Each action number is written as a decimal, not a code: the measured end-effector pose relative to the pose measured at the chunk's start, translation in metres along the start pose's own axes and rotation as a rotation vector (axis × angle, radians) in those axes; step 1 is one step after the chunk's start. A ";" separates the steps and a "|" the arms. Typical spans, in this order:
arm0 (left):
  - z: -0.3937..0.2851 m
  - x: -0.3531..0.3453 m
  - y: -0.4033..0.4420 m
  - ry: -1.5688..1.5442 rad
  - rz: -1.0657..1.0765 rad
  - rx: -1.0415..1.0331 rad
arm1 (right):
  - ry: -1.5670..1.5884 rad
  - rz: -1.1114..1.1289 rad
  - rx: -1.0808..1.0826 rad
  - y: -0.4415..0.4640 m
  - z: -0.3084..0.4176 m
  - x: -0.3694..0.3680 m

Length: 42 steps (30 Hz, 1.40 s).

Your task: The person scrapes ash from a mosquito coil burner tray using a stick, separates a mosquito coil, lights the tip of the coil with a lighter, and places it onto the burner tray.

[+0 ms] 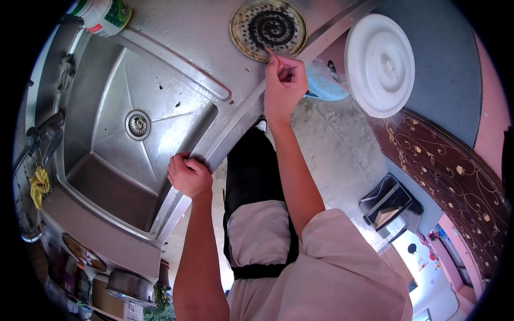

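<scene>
A round metal plate with small holes lies on the steel counter, and a dark spiral coil rests on it. My right hand is at the counter's edge just below the plate, its fingers pinching a thin stick whose tip reaches toward the coil. Over the front rim of the steel sink, my left hand is closed on the edge, its fingertips partly hidden.
A green and white bottle stands beyond the sink. White lid and light blue container are right of my right hand. A faucet and yellow cloth are at the left; a black bin stands on the floor.
</scene>
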<state>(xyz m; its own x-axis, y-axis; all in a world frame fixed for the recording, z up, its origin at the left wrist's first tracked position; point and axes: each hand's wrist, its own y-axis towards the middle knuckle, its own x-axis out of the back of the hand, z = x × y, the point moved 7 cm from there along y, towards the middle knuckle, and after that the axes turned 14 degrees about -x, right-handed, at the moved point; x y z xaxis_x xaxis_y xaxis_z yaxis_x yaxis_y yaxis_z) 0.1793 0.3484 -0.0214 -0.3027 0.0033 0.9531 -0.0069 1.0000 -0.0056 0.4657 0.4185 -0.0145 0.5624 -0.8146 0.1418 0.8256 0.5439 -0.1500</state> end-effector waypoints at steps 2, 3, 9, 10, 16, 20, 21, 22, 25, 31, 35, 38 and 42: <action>0.000 0.001 -0.001 0.002 -0.002 -0.002 | -0.001 -0.001 0.006 0.000 0.000 0.001; 0.001 0.000 -0.001 0.001 0.001 -0.001 | -0.004 0.001 0.008 0.000 -0.001 0.001; 0.000 0.000 -0.001 -0.004 0.004 -0.003 | -0.004 -0.002 -0.005 0.000 0.000 0.003; 0.000 0.000 -0.001 -0.009 0.002 0.004 | -0.007 -0.001 -0.004 -0.001 0.000 0.003; 0.003 -0.003 -0.002 -0.008 -0.002 0.000 | -0.030 0.024 -0.019 -0.001 0.000 0.002; 0.002 -0.002 -0.001 -0.009 -0.005 0.007 | -0.015 0.029 -0.017 0.000 -0.002 0.001; 0.002 -0.002 -0.001 -0.014 -0.006 0.009 | -0.004 0.007 0.002 0.000 -0.002 0.002; 0.002 -0.002 -0.002 -0.018 -0.005 0.011 | 0.005 -0.015 0.018 0.000 -0.002 0.003; 0.004 -0.003 -0.002 -0.022 -0.001 0.015 | -0.020 -0.014 0.007 -0.001 0.000 0.002; 0.005 -0.004 -0.002 -0.016 0.009 0.031 | -0.027 -0.012 0.022 0.000 -0.002 0.001; 0.003 -0.003 -0.002 -0.002 0.005 0.020 | -0.014 -0.007 0.013 -0.001 -0.001 0.002; 0.003 -0.003 -0.002 0.008 -0.002 0.011 | 0.010 -0.007 -0.005 0.000 0.000 0.003; 0.003 -0.002 -0.002 0.005 -0.007 0.008 | 0.025 -0.012 0.016 0.001 -0.001 0.004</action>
<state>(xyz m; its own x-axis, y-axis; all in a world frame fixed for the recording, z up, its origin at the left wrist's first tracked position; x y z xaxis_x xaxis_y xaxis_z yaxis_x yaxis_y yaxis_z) 0.1773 0.3467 -0.0244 -0.2979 -0.0035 0.9546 -0.0169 0.9999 -0.0016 0.4681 0.4158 -0.0146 0.5513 -0.8258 0.1188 0.8330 0.5370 -0.1332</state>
